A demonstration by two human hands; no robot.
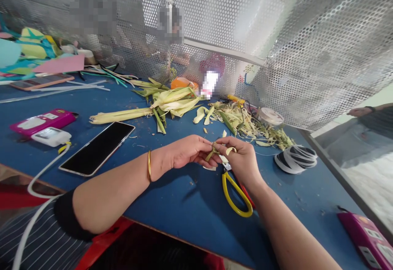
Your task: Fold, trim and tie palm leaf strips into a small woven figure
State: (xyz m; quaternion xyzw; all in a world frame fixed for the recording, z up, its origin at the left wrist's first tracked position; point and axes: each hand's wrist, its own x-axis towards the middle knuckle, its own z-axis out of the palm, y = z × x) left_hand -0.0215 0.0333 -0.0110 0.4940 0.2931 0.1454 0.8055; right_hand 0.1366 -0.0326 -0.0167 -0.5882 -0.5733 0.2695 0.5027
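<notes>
Leaf strip (210, 154), narrow and greenish, is pinched between the fingertips of both hands, just beyond the metal end of the scissors (234, 208). The left hand (190, 151) grips it from the left of the scissors, palm partly turned up, with a gold bangle (149, 166) on the wrist. The right hand (244, 157) closes on it from the other side, above the scissors and hiding part of them; pale curled pieces (231, 150) stick out by its fingers. How the strip is folded inside the fingers cannot be told.

The step in hand looks like fine fingertip shaping or sorting of this one small piece. Handling it further calls for a light, steady pinch from both sides, since such a thin strip could tear or slip.

On the blue counter (196, 204), a long leaf bundle (175, 100) lies beyond the scissors and to their left, and a heap of scraps (242, 120) lies beyond them, slightly right. A ribbon coil (295, 159) sits right of the scissors; a dark-screened phone (100, 147) lies well to their left. Their yellow and red handles point toward the wearer.
</notes>
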